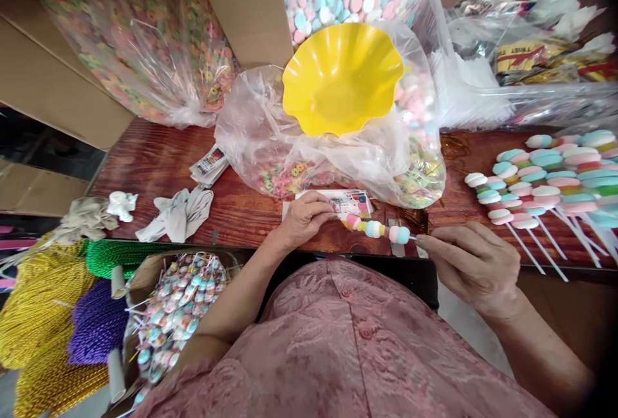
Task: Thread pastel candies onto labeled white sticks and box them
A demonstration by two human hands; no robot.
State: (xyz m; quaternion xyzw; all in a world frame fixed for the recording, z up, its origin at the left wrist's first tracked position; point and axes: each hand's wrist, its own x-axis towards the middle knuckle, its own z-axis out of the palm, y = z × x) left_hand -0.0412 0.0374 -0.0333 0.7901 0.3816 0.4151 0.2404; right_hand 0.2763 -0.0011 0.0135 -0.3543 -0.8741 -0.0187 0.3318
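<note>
Between my hands, over the table's front edge, a candy skewer (375, 229) lies nearly level, strung with pastel pink, yellow, white and blue pieces. My right hand (476, 263) pinches the bare white stick at its right end. At the other end, the fingertips of my left hand (306, 217) are pinched together; exactly what they grip there is too small to make out, but they meet the skewer's tip. Behind it lies a printed paper label (348, 201). A yellow wavy-rimmed bowl (342, 80) sits on clear plastic bags of candy (290, 176).
Finished-looking candy skewers (545, 180) are piled at the right. A crumpled pale glove (178, 214) and printed packets (210, 165) lie on the left of the table (145, 160). A box of wrapped candy sticks (183, 302) and metallic bead strands (38, 302) stand below left.
</note>
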